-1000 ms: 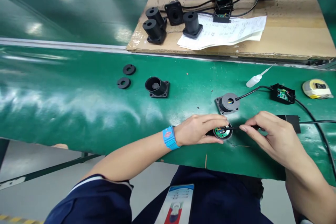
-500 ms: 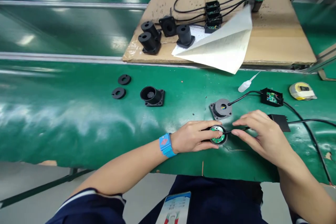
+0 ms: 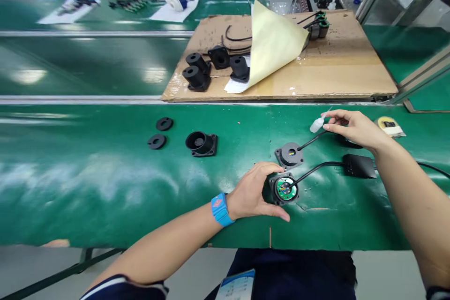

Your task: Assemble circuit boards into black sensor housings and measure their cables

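My left hand (image 3: 251,191) is curved around the left side of a black flanged housing (image 3: 272,187), thumb and fingers spread. Its fingertips are by the upper flange edge; the thumb lies apart on the mat. Inside the housing sits a round green circuit board (image 3: 282,189) with small wires and a black cable (image 3: 321,165). Farther off, my right hand (image 3: 351,127) is at a small white needle-tip bottle (image 3: 317,125), with thumb and index finger apart at its neck. Just behind the first housing stands a second flanged housing (image 3: 288,159), covered by a grey disc.
An open black housing (image 3: 200,143) and two slotted discs (image 3: 156,141) lie to the left. A black box (image 3: 359,166) and a tape measure (image 3: 390,126) are at right. Behind, a cardboard sheet (image 3: 337,79) bears several housings and a raised paper (image 3: 272,47).
My right hand has left the cable and moved up to the bottle. My left hand has drawn back from the board and opened around the housing. The view has tilted up; the paper has flipped.
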Available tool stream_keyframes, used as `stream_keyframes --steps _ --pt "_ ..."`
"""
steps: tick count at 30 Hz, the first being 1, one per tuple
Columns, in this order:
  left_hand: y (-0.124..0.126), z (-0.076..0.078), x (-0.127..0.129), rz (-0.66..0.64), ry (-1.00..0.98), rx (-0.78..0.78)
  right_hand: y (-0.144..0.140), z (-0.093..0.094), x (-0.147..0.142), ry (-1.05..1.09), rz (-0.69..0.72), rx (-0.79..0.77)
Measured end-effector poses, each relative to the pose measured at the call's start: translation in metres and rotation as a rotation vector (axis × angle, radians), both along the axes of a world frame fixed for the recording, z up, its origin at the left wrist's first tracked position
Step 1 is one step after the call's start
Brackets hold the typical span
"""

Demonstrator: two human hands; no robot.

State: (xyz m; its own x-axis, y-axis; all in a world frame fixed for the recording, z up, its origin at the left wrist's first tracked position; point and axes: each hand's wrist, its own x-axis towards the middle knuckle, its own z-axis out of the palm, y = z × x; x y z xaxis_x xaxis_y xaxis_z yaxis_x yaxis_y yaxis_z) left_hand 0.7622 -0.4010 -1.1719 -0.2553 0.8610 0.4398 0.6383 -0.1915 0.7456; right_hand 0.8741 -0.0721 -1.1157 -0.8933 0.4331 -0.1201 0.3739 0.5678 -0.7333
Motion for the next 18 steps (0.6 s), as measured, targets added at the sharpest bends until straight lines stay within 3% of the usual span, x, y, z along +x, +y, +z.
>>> stream_keyframes --steps 2,4,7,9,12,14,16,18 --pt "-0.001 0.01 -0.009 0.113 0.043 0.036 0.002 -0.002 -0.007 -0.024 0.059 -0.011" --pt "-0.007 0.023 -0.028 0.323 0.169 0.03 0.005 -0.004 -0.014 -0.033 0.102 -0.004" --pt "-0.033 0.042 -0.068 0.684 0.387 -0.079 0.008 -0.006 -0.023 -0.044 0.17 -0.013" --pt "-0.055 0.048 -0.095 0.811 0.412 -0.212 0.007 -0.006 -0.027 -0.037 0.167 0.017" --pt "-0.08 0.045 -0.121 0.826 0.318 -0.42 -0.002 -0.002 -0.024 0.087 -0.019 0.092" --pt "-0.084 0.039 -0.125 0.804 0.243 -0.499 -0.012 0.004 -0.018 0.24 -0.158 0.011" --pt "-0.079 0.036 -0.123 0.74 0.207 -0.499 -0.025 0.01 -0.008 0.36 -0.232 -0.115" --pt "-0.07 0.035 -0.12 0.577 0.186 -0.452 -0.036 0.011 0.003 0.405 -0.271 -0.153"
